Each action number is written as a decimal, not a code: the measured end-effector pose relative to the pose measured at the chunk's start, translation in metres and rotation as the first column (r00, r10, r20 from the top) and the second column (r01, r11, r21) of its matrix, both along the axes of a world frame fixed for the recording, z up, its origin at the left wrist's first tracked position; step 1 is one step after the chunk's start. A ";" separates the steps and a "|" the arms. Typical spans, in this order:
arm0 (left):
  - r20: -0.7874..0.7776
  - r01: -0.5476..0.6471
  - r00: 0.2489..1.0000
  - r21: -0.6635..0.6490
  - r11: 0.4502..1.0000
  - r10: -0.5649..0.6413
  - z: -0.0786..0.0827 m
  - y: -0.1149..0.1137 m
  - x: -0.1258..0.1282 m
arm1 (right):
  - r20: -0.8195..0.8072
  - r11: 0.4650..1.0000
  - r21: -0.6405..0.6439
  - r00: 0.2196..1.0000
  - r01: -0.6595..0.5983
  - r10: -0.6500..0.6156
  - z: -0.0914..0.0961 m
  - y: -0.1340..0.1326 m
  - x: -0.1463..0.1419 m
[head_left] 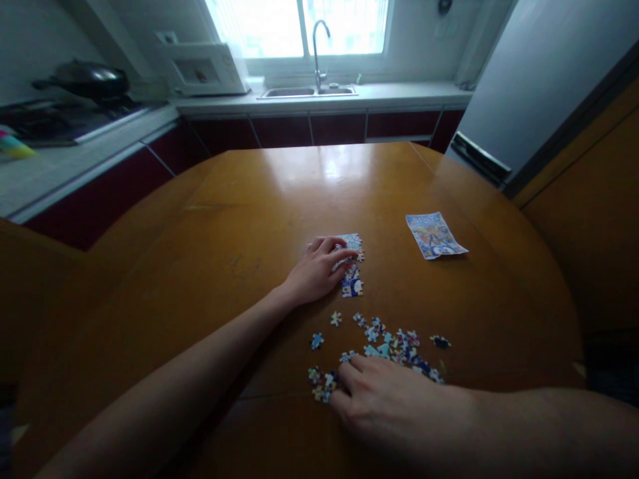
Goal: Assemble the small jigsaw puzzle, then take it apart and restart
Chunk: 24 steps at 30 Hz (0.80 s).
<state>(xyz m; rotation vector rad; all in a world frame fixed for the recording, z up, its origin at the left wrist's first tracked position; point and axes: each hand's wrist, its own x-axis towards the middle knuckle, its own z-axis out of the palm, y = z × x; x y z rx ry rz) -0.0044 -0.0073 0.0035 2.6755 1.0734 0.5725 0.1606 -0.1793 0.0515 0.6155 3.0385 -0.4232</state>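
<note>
My left hand (322,269) lies with fingers apart over a joined strip of jigsaw puzzle (352,286), covering its left and middle parts. The strip shows pale blue at its far end and dark blue and white at its near end. Lower down, my right hand (379,392) is bent over loose puzzle pieces (399,346), its thumb and forefinger drawn close together at a small cluster of pieces (317,382). Its fingertips are partly hidden, so whatever they pinch cannot be made out. A single blue piece (317,340) and a pale piece (336,319) lie between the two hands.
A creased printed picture sheet (435,236) lies on the wooden table (279,193) at right. One dark piece (440,342) sits apart, right of the pile. Beyond the table are a counter with a sink (289,92), a stove with a pan (90,80), and a fridge (539,86).
</note>
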 end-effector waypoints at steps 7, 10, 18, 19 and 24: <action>0.003 -0.001 1.000 0.005 1.000 0.001 -0.001 0.000 0.000 | 0.047 0.999 -0.030 0.999 0.024 -0.023 0.004 0.000 -0.002; 0.022 0.001 1.000 -0.006 1.000 -0.001 0.000 0.000 0.000 | 0.045 0.999 -0.015 0.998 0.049 -0.048 0.006 -0.001 -0.004; 0.024 0.027 0.999 0.001 1.000 -0.027 -0.001 0.001 -0.002 | 0.013 0.995 -0.009 0.995 0.102 -0.102 0.003 -0.006 -0.003; 0.014 0.025 1.000 0.003 1.000 -0.025 -0.001 0.001 -0.002 | 0.009 0.995 -0.006 0.995 0.101 -0.101 0.003 -0.007 -0.004; -0.001 0.020 1.000 0.003 1.000 -0.020 0.000 -0.001 -0.001 | -0.004 0.993 0.007 0.993 0.118 -0.118 0.004 -0.006 -0.008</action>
